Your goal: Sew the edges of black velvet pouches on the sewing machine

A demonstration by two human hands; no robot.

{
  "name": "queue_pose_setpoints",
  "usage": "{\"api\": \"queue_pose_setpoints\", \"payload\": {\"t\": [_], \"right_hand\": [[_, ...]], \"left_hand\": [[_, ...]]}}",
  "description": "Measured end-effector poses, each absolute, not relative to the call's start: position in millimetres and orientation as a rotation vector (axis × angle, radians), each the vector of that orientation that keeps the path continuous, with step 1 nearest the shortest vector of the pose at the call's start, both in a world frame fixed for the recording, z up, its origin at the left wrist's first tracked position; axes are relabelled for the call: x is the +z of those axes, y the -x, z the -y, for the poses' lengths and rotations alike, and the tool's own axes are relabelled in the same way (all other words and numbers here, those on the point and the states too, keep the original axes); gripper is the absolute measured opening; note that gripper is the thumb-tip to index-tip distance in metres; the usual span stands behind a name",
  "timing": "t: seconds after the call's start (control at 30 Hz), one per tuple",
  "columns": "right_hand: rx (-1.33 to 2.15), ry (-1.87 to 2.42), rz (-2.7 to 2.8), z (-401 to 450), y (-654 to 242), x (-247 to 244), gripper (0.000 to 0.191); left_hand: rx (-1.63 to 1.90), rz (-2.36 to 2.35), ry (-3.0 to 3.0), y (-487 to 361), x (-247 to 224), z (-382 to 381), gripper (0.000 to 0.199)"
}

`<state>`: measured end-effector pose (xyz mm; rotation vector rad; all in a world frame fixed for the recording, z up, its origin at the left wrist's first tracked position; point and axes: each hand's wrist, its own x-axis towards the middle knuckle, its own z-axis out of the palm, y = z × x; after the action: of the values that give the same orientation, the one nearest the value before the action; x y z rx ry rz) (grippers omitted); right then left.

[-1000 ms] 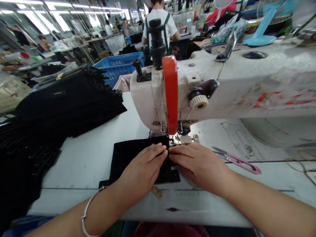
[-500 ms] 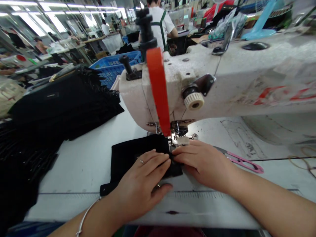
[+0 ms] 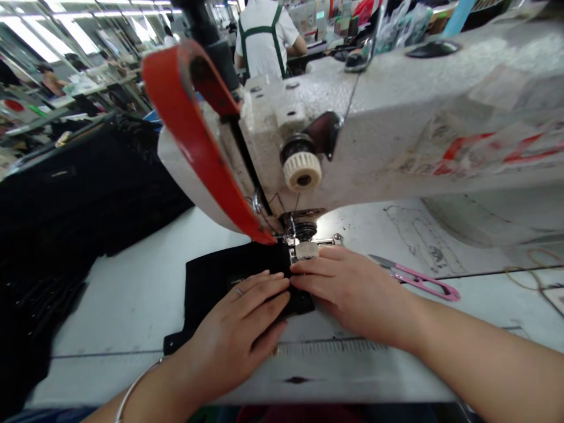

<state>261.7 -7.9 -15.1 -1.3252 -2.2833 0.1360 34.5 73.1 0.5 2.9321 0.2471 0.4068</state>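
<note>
A flat black fabric piece with a small label and a tab at its lower left lies on the white machine table, its right part by the presser foot of a sewing machine. My left hand rests on this piece, fingers stretched flat toward the foot, a ring on one finger. On the piece's right edge, just in front of the foot, lie the extended fingertips of my right hand. Both hands nearly meet at the fingertips. The needle point is hard to make out.
Pink-handled thread snips lie right of my right hand. Black fabric pieces are piled at the left. A red curved guard stands at the machine head's front. Beyond it, a person in a white shirt faces away.
My view has shifted, so the machine head and red guard appear nearer and farther left. My left thumb has drawn closer to its fingers. Both hands stay on the black piece.
</note>
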Motion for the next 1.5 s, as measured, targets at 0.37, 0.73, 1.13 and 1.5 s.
{"api": "queue_pose_setpoints", "payload": {"t": [0.37, 0.73, 1.13, 1.5], "right_hand": [[0.054, 1.477, 2.208, 5.4, -254.6, -19.5, 0.036], [0.085, 1.569, 2.043, 3.2, -254.1, -16.4, 0.032], [-0.140, 1.820, 2.027, -0.9, -267.7, -10.2, 0.036], [0.078, 1.509, 1.984, -1.1, -252.4, -22.7, 0.016]], "left_hand": [[0.412, -0.119, -2.922, -46.6, -1.1, -110.5, 0.032], [0.392, -0.070, -2.943, -62.9, -4.0, -141.3, 0.030], [0.619, -0.019, -2.814, -51.3, -7.8, -160.1, 0.019], [0.628, -0.185, -2.899, -64.9, -7.7, -119.5, 0.018]]}}
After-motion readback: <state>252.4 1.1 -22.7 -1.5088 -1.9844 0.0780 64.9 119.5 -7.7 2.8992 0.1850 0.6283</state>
